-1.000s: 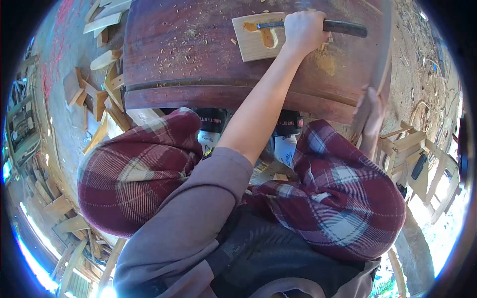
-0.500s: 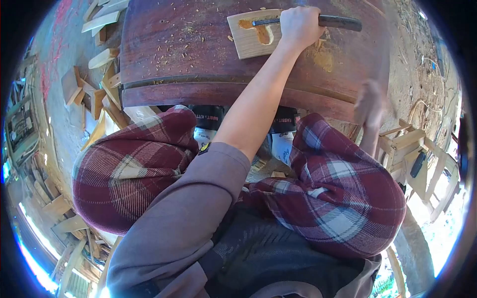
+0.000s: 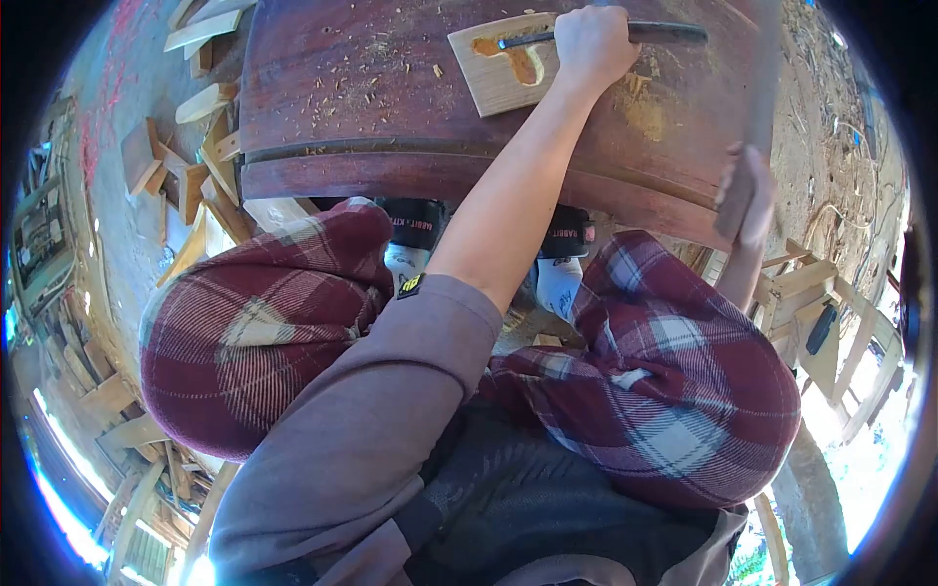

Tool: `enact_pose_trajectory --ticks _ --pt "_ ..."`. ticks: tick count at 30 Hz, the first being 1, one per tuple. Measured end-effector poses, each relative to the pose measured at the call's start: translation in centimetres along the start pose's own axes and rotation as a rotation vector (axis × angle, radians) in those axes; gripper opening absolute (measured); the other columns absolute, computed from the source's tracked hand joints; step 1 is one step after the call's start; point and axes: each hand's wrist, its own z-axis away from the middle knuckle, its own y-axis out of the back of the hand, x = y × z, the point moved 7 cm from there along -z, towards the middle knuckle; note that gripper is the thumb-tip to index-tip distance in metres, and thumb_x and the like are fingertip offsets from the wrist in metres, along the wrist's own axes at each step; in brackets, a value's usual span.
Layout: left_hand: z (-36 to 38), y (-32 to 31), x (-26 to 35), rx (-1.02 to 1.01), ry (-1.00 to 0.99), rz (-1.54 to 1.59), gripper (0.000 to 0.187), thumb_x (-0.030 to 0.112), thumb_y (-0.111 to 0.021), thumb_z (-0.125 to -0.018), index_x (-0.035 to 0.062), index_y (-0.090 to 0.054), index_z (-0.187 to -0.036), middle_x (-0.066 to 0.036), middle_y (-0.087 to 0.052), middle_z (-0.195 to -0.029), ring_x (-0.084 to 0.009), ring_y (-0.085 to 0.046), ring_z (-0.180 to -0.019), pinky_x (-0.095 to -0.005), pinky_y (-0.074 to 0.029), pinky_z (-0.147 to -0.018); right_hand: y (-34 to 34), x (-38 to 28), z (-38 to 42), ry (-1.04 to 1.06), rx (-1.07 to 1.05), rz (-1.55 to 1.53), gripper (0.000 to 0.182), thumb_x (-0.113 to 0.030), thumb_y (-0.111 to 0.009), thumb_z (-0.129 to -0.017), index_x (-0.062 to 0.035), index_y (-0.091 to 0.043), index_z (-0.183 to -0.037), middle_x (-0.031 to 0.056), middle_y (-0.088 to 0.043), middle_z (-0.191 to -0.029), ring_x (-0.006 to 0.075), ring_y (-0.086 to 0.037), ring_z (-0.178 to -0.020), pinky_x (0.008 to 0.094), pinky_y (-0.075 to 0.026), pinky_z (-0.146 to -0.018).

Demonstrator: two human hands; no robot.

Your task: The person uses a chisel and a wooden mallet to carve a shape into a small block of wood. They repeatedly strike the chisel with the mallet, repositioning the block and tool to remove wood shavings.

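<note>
hollow (image 3: 529,66) with branching arms is already cut in our pale board (image 3: 491,95), so that bit's done, but we can't tell how much depth is left. board's back from the table (image 3: 391,174)'s near edge, roughly mid-width. our left hand (image 3: 594,46) grips a chisel (image 3: 672,35), tip at the hollow; our right hand (image 3: 756,200) grips a blurry bar (image 3: 735,199) by the near right corner.

Wood pieces (image 3: 207,102) and shavings (image 3: 437,70) show a workshop
</note>
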Motion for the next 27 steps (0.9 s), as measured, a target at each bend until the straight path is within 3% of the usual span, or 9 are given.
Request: enact_pose_trajectory --ticks 3,5,7,11,15,17,20,23,27 --pt "-0.2 -0.6 -0.1 0.026 -0.009 -0.040 0.021 0.028 -0.068 -0.077 0.0080 -0.068 -0.080 -0.015 -0.068 -0.075 -0.0320 -0.068 -0.073 -0.0428 -0.053 -0.068 1.1 1.0 -0.8 0.014 0.132 -0.060 0.040 -0.044 -0.055 -0.091 -0.0058 -0.059 -0.100 -0.0007 -0.050 -0.064 0.0102 -0.050 -0.048 0.0231 -0.041 -0.042" --pt "-0.3 -2.9 -1.5 0.017 -0.003 -0.102 0.026 0.035 -0.077 -0.070 0.0125 -0.069 -0.079 -0.010 -0.069 -0.072 -0.0274 -0.068 -0.069 -0.0395 -0.052 -0.064 0.2 1.0 -1.2 0.036 0.052 0.130 0.039 -0.044 -0.056 -0.091 -0.0059 -0.060 -0.099 -0.0006 -0.052 -0.066 0.0099 -0.050 -0.048 0.0234 -0.041 -0.042" --pt "-0.5 -1.0 -0.8 0.021 0.010 -0.045 0.021 0.028 -0.069 -0.076 0.0075 -0.068 -0.081 -0.015 -0.068 -0.075 -0.0318 -0.068 -0.073 -0.0431 -0.053 -0.068 -1.4 0.6 -1.0 0.047 -0.033 0.327 0.038 -0.043 -0.058 -0.090 -0.0060 -0.060 -0.098 -0.0004 -0.053 -0.068 0.0097 -0.050 -0.048 0.0237 -0.041 -0.042" --pt "-0.2 0.1 -0.2 0.062 -0.004 -0.020 0.019 0.023 -0.066 -0.079 0.0044 -0.067 -0.081 -0.017 -0.068 -0.077 -0.0341 -0.068 -0.076 -0.0446 -0.053 -0.070 1.6 1.0 -1.7 -0.031 0.064 -0.199 0.038 -0.044 -0.057 -0.090 -0.0073 -0.060 -0.099 0.0001 -0.052 -0.067 0.0096 -0.050 -0.048 0.0238 -0.041 -0.043" --pt "-0.2 0.2 -0.4 0.045 -0.013 -0.033 0.017 0.021 -0.067 -0.078 0.0038 -0.066 -0.081 -0.018 -0.068 -0.078 -0.0336 -0.068 -0.077 -0.0439 -0.053 -0.070 -0.6 3.0 -2.1 0.023 -0.042 0.392 0.043 -0.048 -0.054 -0.091 -0.0065 -0.056 -0.103 -0.0009 -0.050 -0.066 0.0088 -0.050 -0.049 0.0233 -0.042 -0.044" --pt "-0.1 0.3 -0.5 0.063 0.041 0.013 0.017 0.020 -0.067 -0.078 0.0034 -0.066 -0.081 -0.018 -0.068 -0.078 -0.0332 -0.068 -0.078 -0.0436 -0.053 -0.069 -0.5 -0.4 -1.2 0.014 0.008 0.285 0.044 -0.048 -0.055 -0.091 -0.0050 -0.056 -0.103 -0.0006 -0.051 -0.066 0.0092 -0.050 -0.050 0.0230 -0.042 -0.044" --pt "0.0 0.8 0.1 0.083 -0.018 -0.010 0.023 0.027 -0.067 -0.083 0.0046 -0.063 -0.088 -0.017 -0.066 -0.076 -0.0351 -0.067 -0.075 -0.0450 -0.052 -0.066 1.8 -2.1 -0.8 -0.002 0.170 0.036 0.046 -0.050 -0.053 -0.091 -0.0048 -0.058 -0.099 0.0004 -0.050 -0.066 0.0104 -0.048 -0.048 0.0241 -0.040 -0.044" --pt "0.1 -1.5 -1.0 0.225 0.014 -0.050 0.027 0.034 -0.078 -0.069 0.0121 -0.066 -0.078 -0.009 -0.067 -0.068 -0.0278 -0.068 -0.067 -0.0401 -0.051 -0.062 3.4 -2.5 -0.3 -0.036 0.167 -0.059 0.045 -0.048 -0.052 -0.092 -0.0047 -0.057 -0.101 0.0008 -0.050 -0.064 0.0104 -0.049 -0.048 0.0246 -0.040 -0.043" --pt "0.3 -0.4 0.0 0.273 -0.064 0.058 0.039 0.047 -0.078 -0.069 0.0127 -0.063 -0.079 -0.008 -0.065 -0.065 -0.0276 -0.067 -0.065 -0.0397 -0.050 -0.059 3.9 -1.7 0.3 -0.036 0.118 0.025 0.044 -0.047 -0.048 -0.094 -0.0055 -0.053 -0.110 0.0009 -0.047 -0.064 0.0100 -0.046 -0.045 0.0217 -0.038 -0.041"
